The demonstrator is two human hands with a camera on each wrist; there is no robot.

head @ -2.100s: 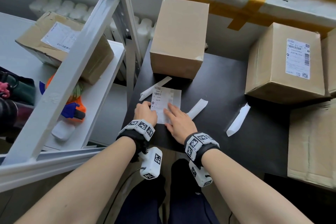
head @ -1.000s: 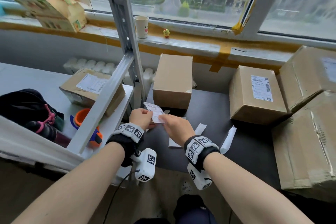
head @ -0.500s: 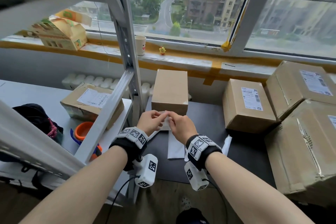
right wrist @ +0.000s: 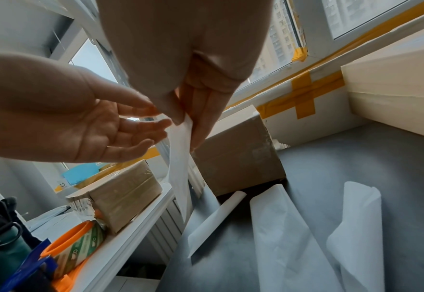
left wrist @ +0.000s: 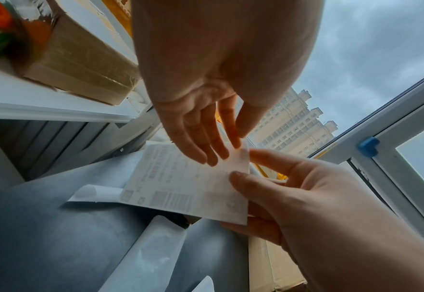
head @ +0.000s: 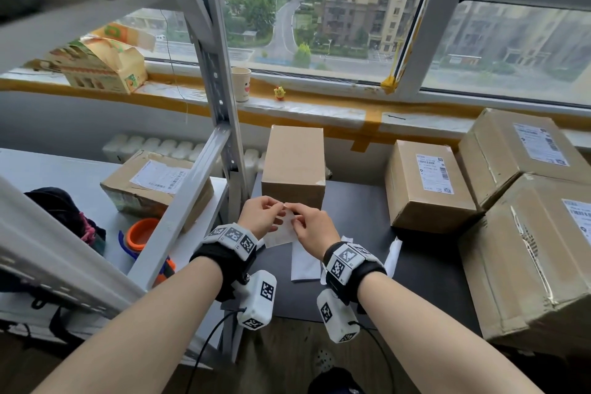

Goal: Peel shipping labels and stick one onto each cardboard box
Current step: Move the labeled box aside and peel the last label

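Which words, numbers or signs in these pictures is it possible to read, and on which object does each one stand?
No text can be read as words or numbers.
Held shipping label: print and barcodes, blurred.
Labels on the box on the table, the two stacked boxes and the shelf box: too small.
Paper cup: a smiling face, no words.
Wrist bands: square black-and-white code markers.
Printed carton on the sill: illegible.

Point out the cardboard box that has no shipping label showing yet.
The upright box straight ahead of both hands, standing alone below the windowsill. Every other box shows a white label; its visible faces are bare.
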